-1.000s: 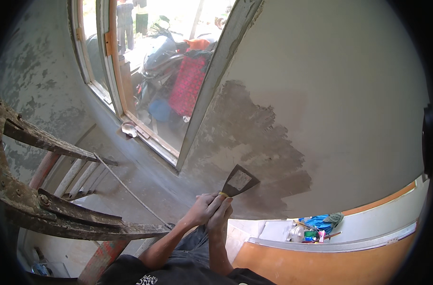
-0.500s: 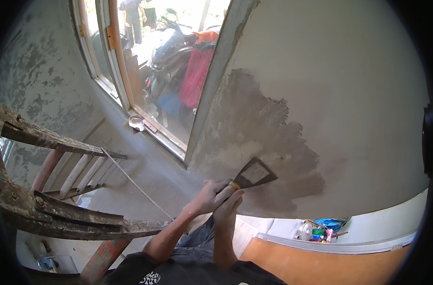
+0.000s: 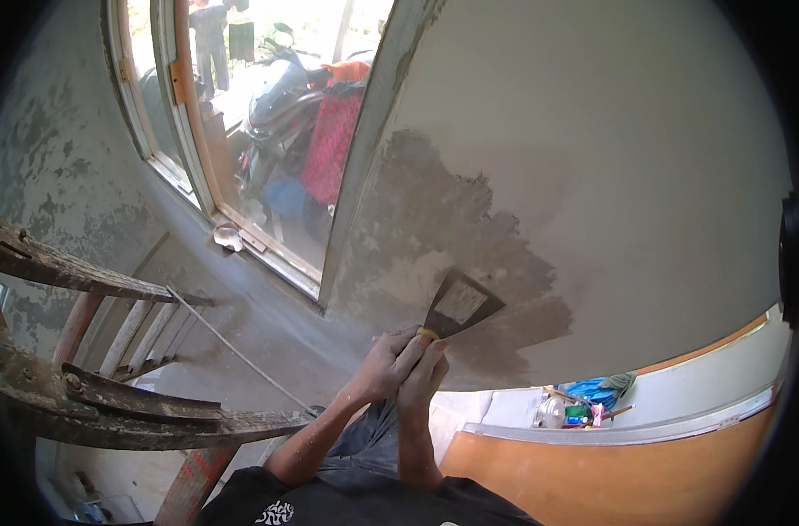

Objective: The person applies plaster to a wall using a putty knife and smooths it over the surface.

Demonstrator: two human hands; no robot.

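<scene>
Wall [image 3: 645,193], smooth and pale grey, is filling the view from 1 to 3 o'clock of its middle. A ragged dark patch [image 3: 443,193] is spreading across it, from about 12 round to 4 o'clock, with a paler blotch showing low on its left. Towards 11 o'clock a window [image 3: 307,241] is looking out on a motorcycle [image 3: 272,101] and a red patterned cloth [image 3: 334,149]. A paint-spattered ladder [image 3: 145,421] is standing at 8 o'clock, a thin cord [image 3: 242,355] stretching between its sides. An orange panel [image 3: 610,473] is curving past 5 o'clock, and a blue bundle [image 3: 588,388] is lying among clutter at 4.

The scraper [image 3: 470,302] is sitting just off the middle, near 4 o'clock, its blade pointing between 1 and 2; I cannot tell whether it is touching the wall. Left hand [image 3: 386,368] and right hand [image 3: 424,373] are pressing together, both closing round the handle.

Compared with a second ago, the blade is sitting farther from the window's lower corner and nearer the patch's right edge; both hands are keeping their grip.
</scene>
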